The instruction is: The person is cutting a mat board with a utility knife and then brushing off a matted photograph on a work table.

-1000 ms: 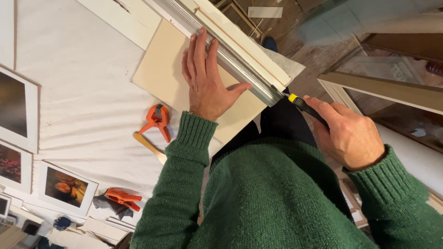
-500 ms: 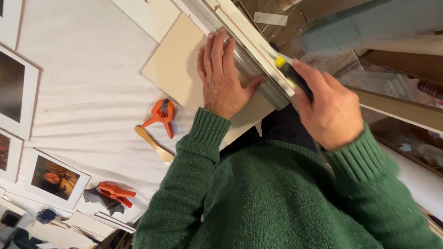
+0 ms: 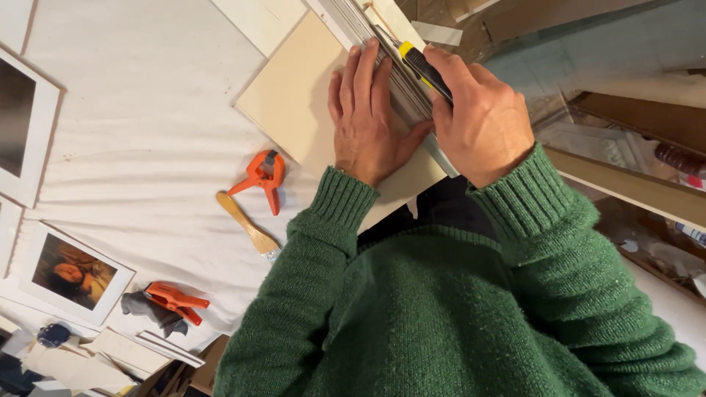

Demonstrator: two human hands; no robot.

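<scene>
Knife drawn nearer along the ruler

Left hand (image 3: 368,121) presses flat on the metal ruler (image 3: 390,73) and board (image 3: 294,95); right hand (image 3: 478,117), fist closed round the knife (image 3: 425,70), has slid closer since a second ago.

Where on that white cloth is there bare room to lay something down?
The widest bare stretch of white cloth lies between the framed picture at left and the beige board. It is crowded lower left around the clamp, and under both hands: left hand, right hand gripping the knife.
</scene>
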